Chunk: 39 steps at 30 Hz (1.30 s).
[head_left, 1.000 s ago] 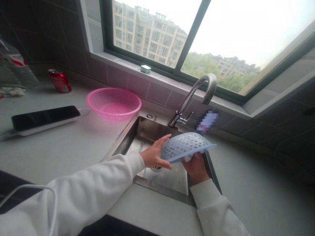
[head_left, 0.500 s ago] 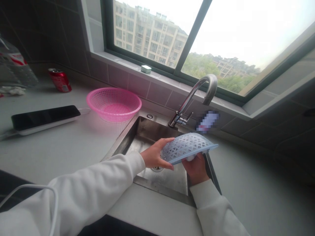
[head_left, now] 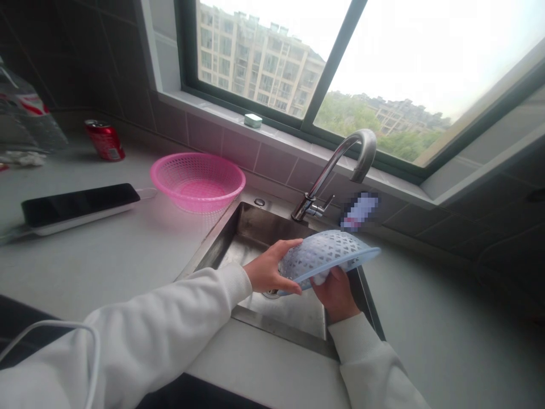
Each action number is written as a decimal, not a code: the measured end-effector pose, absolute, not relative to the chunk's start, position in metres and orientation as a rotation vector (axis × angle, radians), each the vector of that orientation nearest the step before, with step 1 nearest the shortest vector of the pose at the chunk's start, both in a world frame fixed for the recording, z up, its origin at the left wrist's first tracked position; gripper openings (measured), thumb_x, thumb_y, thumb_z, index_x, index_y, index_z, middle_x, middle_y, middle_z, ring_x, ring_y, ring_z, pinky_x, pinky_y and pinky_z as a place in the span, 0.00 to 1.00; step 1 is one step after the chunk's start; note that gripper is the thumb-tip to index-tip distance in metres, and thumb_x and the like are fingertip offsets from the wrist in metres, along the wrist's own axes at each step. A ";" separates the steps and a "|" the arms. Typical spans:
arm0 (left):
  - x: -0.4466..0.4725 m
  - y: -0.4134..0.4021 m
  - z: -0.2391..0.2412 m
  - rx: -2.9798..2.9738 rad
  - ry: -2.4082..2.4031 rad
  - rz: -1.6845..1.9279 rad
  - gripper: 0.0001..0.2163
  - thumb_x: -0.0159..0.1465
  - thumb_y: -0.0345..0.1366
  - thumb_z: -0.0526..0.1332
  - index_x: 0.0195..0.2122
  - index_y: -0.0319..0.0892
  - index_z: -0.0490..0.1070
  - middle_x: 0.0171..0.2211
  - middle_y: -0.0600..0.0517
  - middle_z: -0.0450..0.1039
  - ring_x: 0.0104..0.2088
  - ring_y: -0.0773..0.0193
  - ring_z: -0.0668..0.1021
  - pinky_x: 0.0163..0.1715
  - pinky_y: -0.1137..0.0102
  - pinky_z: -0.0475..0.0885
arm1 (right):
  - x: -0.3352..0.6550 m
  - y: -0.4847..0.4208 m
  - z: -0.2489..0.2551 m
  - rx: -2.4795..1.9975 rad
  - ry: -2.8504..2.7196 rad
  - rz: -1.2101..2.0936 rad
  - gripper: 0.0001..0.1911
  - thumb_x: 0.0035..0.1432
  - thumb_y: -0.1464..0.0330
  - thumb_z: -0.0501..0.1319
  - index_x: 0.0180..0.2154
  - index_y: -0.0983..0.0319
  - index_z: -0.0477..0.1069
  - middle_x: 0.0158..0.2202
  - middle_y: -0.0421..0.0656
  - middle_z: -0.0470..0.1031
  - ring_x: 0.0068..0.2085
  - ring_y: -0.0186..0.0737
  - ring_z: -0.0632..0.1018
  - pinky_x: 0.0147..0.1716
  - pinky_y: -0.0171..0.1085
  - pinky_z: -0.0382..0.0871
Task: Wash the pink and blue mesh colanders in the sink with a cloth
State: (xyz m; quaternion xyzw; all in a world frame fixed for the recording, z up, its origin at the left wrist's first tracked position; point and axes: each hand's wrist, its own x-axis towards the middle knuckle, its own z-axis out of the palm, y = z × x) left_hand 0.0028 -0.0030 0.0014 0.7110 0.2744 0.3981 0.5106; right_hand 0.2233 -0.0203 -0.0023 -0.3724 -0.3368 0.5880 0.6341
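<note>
A light-blue plastic colander (head_left: 327, 253) with small cut-out holes is held tilted over the sink, its open side facing down and toward me. My left hand (head_left: 272, 267) grips its left edge, thumb at the rim and fingers on the outer wall. Under the rim, my right hand (head_left: 337, 294) is closed on a soft white cloth (head_left: 321, 276) and reaches up to the inner side. Most of the cloth and the right fingertips are hidden by the colander and hand. Below lies the steel sink (head_left: 293, 318), with its drain partly covered.
A chrome faucet (head_left: 330, 170) rises behind the sink. At the left stand a pink plastic basket (head_left: 198, 182), a dark-screened phone (head_left: 80, 203) on a white base, a red can (head_left: 104, 140) and a clear plastic bottle (head_left: 36, 122). A small box (head_left: 252, 120) sits on the windowsill.
My right hand has shifted slightly left with the white cloth under the colander. The colander's tilt has changed a little, while my left hand keeps its hold.
</note>
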 end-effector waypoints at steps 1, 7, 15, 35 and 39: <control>0.003 -0.003 0.001 1.705 0.653 0.963 0.55 0.42 0.53 0.81 0.71 0.51 0.60 0.67 0.41 0.62 0.67 0.37 0.66 0.70 0.45 0.58 | 0.219 -0.022 -0.002 -0.857 -0.786 1.338 0.19 0.45 0.60 0.78 0.41 0.52 0.79 0.43 0.39 0.86 0.51 0.52 0.83 0.56 0.54 0.78; 0.003 0.001 -0.004 1.731 0.638 0.936 0.56 0.47 0.59 0.77 0.74 0.51 0.54 0.70 0.40 0.58 0.71 0.36 0.60 0.72 0.44 0.51 | 0.213 -0.024 -0.002 -0.901 -0.796 1.288 0.20 0.45 0.63 0.78 0.41 0.52 0.79 0.44 0.39 0.86 0.52 0.52 0.83 0.58 0.54 0.77; 0.003 -0.004 -0.005 1.697 0.588 0.830 0.54 0.51 0.48 0.77 0.75 0.57 0.48 0.73 0.43 0.54 0.70 0.37 0.62 0.69 0.45 0.59 | 0.231 -0.020 -0.003 -0.861 -0.736 1.295 0.19 0.51 0.58 0.76 0.45 0.51 0.79 0.43 0.38 0.86 0.50 0.49 0.84 0.51 0.49 0.82; 0.005 0.001 -0.009 1.833 0.592 1.007 0.59 0.40 0.48 0.82 0.73 0.55 0.56 0.65 0.43 0.61 0.68 0.37 0.64 0.71 0.44 0.55 | 0.208 -0.025 -0.004 -0.907 -0.799 1.310 0.17 0.40 0.62 0.80 0.34 0.55 0.80 0.41 0.40 0.86 0.41 0.47 0.84 0.44 0.46 0.82; 0.004 0.001 -0.007 1.798 0.609 0.941 0.62 0.40 0.50 0.82 0.75 0.53 0.50 0.70 0.40 0.56 0.71 0.34 0.59 0.72 0.42 0.52 | 0.214 -0.025 -0.001 -0.896 -0.786 1.313 0.19 0.43 0.64 0.79 0.39 0.54 0.80 0.43 0.41 0.86 0.44 0.49 0.84 0.47 0.49 0.82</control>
